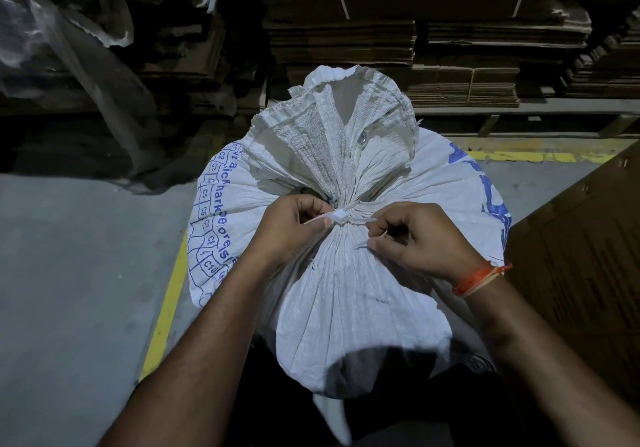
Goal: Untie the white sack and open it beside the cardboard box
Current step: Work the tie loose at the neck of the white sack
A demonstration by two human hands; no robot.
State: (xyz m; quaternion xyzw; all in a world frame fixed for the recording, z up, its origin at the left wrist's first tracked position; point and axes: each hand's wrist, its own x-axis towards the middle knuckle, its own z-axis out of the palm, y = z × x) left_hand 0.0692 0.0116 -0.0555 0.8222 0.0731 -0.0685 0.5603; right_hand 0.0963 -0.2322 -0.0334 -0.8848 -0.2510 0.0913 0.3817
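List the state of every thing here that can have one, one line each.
white sack: upright, neck bunched and tied shut.
white tie: fastened round the neck.
left hand: pinches the tie.
right hand: pinches the tie's other end.
cardboard box: right of the sack; open or closed cannot be told.

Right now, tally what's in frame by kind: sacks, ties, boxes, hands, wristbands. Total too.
White woven plastic sack with blue print: 1
White plastic zip tie cinching the sack's neck: 1
Brown cardboard box, right of the sack: 1
Bare hands pinching the tie: 2, left hand and right hand
Orange thread wristband on the right wrist: 1
Total: 6
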